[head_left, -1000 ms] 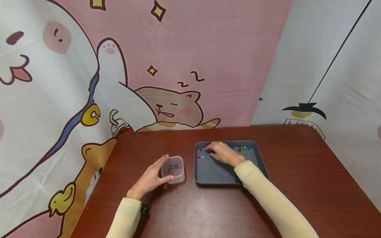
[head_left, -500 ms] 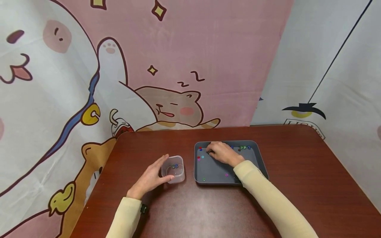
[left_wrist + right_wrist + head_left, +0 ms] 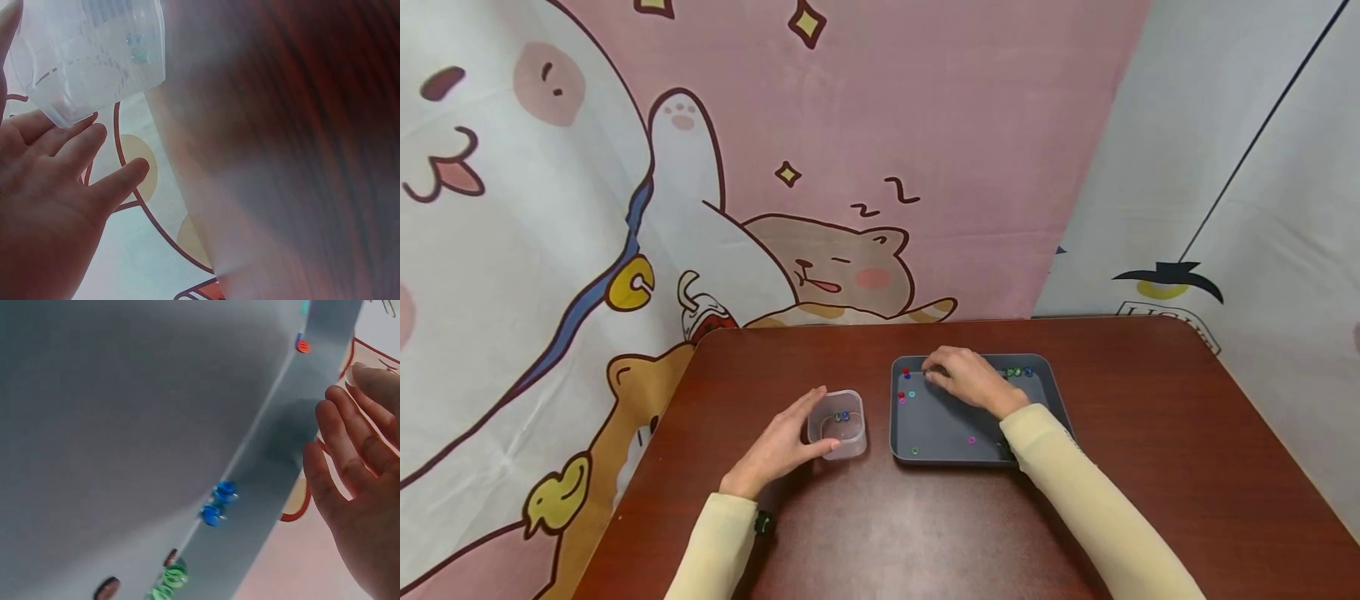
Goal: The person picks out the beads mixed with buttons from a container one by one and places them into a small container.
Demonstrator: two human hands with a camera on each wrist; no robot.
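My left hand (image 3: 778, 446) holds a clear plastic container (image 3: 855, 440), thumb on the near side and fingers on the far left. A few small glass marbles (image 3: 842, 416) lie in it. Beyond the container's right side is a grey tray (image 3: 940, 421). My right hand (image 3: 966, 379) is over the tray's far edge, its fingertips drawn together on what looks like a small dark marble, mostly hidden by the fingers. In the right wrist view, blue marbles (image 3: 212, 514), green marbles (image 3: 175, 575) and a red button (image 3: 303, 346) lie along the tray's wall.
Near the tray's left side lie small coloured buttons (image 3: 902, 396). A pink ring-like piece (image 3: 972, 440) and a green one (image 3: 914, 451) lie nearer the front. A brown table (image 3: 880, 533) carries everything, with a printed cloth (image 3: 985, 167) behind it.
My right hand has lifted slightly up and away from the tray floor, and the dark marble formerly visible at its fingertips is now mostly hidden. The left hand and container stay put.
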